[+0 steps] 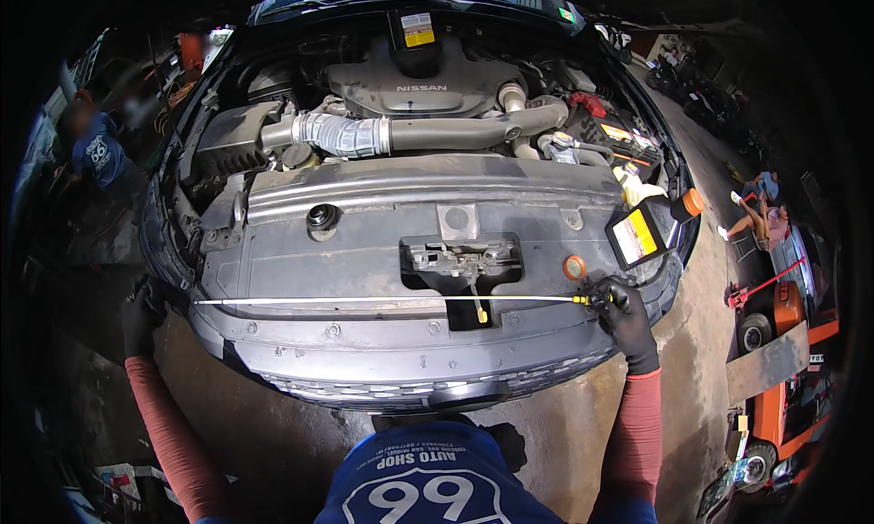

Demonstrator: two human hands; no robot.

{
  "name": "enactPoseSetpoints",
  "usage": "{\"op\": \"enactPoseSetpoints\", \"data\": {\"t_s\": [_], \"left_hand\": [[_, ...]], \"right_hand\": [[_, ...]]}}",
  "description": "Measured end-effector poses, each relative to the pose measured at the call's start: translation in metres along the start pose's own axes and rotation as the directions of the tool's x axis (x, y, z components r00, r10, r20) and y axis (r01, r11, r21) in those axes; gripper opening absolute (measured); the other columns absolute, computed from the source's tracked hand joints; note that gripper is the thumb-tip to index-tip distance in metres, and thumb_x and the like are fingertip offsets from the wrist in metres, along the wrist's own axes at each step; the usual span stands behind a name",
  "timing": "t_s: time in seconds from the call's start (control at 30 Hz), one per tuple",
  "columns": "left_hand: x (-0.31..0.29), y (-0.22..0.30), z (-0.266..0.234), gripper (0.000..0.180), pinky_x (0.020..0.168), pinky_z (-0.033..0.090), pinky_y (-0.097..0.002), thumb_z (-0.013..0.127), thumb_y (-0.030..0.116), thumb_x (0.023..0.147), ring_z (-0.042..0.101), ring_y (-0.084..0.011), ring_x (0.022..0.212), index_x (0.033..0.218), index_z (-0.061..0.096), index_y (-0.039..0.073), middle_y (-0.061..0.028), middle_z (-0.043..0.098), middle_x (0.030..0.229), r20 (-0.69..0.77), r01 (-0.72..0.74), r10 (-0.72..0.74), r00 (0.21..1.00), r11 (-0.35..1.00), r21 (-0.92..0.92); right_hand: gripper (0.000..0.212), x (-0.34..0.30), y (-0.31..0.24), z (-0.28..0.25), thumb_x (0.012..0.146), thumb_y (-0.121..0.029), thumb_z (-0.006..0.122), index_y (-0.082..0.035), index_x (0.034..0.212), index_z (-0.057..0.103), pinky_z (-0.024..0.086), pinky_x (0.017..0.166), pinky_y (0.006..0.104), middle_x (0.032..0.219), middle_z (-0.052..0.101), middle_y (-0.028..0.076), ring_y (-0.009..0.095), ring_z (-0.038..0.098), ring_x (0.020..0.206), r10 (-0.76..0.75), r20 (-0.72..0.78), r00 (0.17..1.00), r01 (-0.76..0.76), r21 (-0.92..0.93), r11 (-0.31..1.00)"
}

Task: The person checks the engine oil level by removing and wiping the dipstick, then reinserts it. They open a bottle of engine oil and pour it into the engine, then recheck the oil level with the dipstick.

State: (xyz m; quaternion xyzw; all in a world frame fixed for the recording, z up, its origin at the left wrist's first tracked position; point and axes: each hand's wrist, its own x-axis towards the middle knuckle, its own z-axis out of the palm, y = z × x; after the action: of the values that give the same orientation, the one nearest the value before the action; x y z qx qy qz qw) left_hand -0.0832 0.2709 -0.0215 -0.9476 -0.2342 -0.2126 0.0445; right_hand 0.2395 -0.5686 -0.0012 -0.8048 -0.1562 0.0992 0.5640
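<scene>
My right hand (621,316), in a black glove, is closed around the yellow handle end of a long thin dipstick (391,300). The dipstick lies nearly level above the front edge of the open engine bay, its bare tip pointing left. Beside that tip, with a small gap, is my black-gloved left hand (143,316). Its fingers are curled, and what they hold, if anything, is too dark to make out. An orange round cap (574,267) lies on the grey radiator cover (364,260) near my right hand. Behind it rests a black bottle with a yellow-and-white label (635,236).
A black cap (321,217) sits on the cover's left. Farther back are the air intake pipe (446,134), engine cover (423,82), another black container (417,40) and red cloth (590,103). A person (102,155) is at left; an orange forklift (774,406) stands right.
</scene>
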Motion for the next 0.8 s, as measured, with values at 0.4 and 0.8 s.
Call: {"op": "enactPoseSetpoints", "data": {"t_s": [0.4, 0.8], "left_hand": [[-0.006, 0.181, -0.059, 0.030, 0.078, 0.046, -0.0290, 0.047, 0.026, 0.113, 0.054, -0.0105, 0.088, 0.108, 0.064, 0.002, -0.0004, 0.062, 0.100, -0.165, -0.025, -0.193, 0.967, 0.573, -0.819], [-0.002, 0.295, -0.057, 0.029, 0.077, 0.052, -0.0248, 0.064, 0.009, 0.102, 0.063, -0.0086, 0.084, 0.128, 0.064, -0.005, -0.0018, 0.069, 0.094, 0.315, 0.332, -0.106, 0.943, 0.335, -0.882]], "right_hand": [[0.021, 0.007, -0.013, 0.007, 0.099, -0.003, 0.065, 0.001, 0.119, 0.069, 0.050, 0.099, 0.0354, 0.123, 0.065, 0.015, 0.027, 0.064, 0.114, -0.383, -0.103, 0.918, 0.300, -0.450, 0.841], [0.029, -0.011, 0.009, 0.108, 0.099, -0.008, 0.067, 0.004, 0.126, 0.068, 0.039, 0.117, 0.0534, 0.132, 0.067, 0.020, 0.042, 0.055, 0.133, -0.575, -0.299, 0.762, 0.256, -0.676, 0.691]]}}
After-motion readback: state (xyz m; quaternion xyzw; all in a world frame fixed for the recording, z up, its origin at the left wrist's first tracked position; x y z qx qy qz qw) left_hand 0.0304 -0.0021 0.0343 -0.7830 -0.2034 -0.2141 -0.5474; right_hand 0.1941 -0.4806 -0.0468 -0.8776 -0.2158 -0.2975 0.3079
